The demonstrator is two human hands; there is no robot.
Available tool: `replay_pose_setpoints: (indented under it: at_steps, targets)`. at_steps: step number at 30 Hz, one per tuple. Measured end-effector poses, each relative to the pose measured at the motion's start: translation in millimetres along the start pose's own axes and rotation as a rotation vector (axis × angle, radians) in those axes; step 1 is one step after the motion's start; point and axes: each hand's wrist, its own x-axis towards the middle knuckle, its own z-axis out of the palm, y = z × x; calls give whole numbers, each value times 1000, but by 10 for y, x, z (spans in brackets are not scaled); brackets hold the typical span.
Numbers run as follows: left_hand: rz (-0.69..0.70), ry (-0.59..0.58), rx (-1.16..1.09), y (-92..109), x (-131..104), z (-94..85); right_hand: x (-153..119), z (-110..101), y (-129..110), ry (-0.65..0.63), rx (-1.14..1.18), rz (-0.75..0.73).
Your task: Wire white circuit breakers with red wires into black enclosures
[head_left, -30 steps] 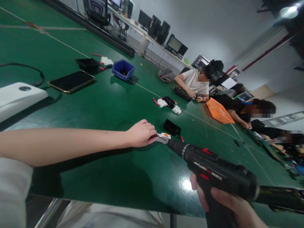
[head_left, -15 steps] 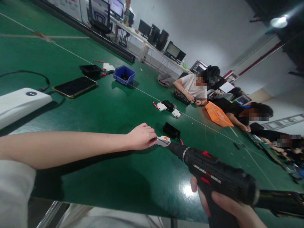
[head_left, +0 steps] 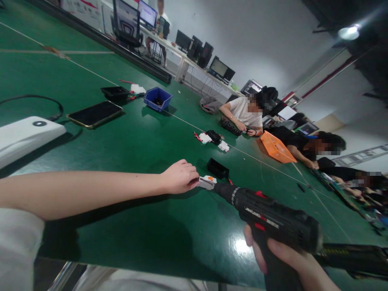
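My left hand has its fingers closed on the left end of a small white block with an orange part on top, which looks like a circuit breaker. In my right hand is a black cordless drill with red details, its handle wrapped by my fingers. The drill's nose points left, with its tip at the block's right end; I cannot tell how the bit sits there. Just behind the block lies an open black plastic case, with a red wire by its right end.
Farther back are white pieces with red wires, a blue bin of small dark parts and a black tray. A phone and a white device with a cable lie left. Co-workers sit beyond an orange bin.
The view has shifted slightly. The drill's rear end sits a little farther left in view, while both hands keep their holds and the drill tip stays at the block.
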Motion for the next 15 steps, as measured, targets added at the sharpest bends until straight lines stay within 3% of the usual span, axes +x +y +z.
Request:
replay_pose_setpoints:
  at_steps: [11,15]
  targets:
    - [-3,17,6,0,-3,23,57,-32,44,-57,-27,-27]
    - [-2,0,7,0,3,19,42,-19,68,-5,-19,-34]
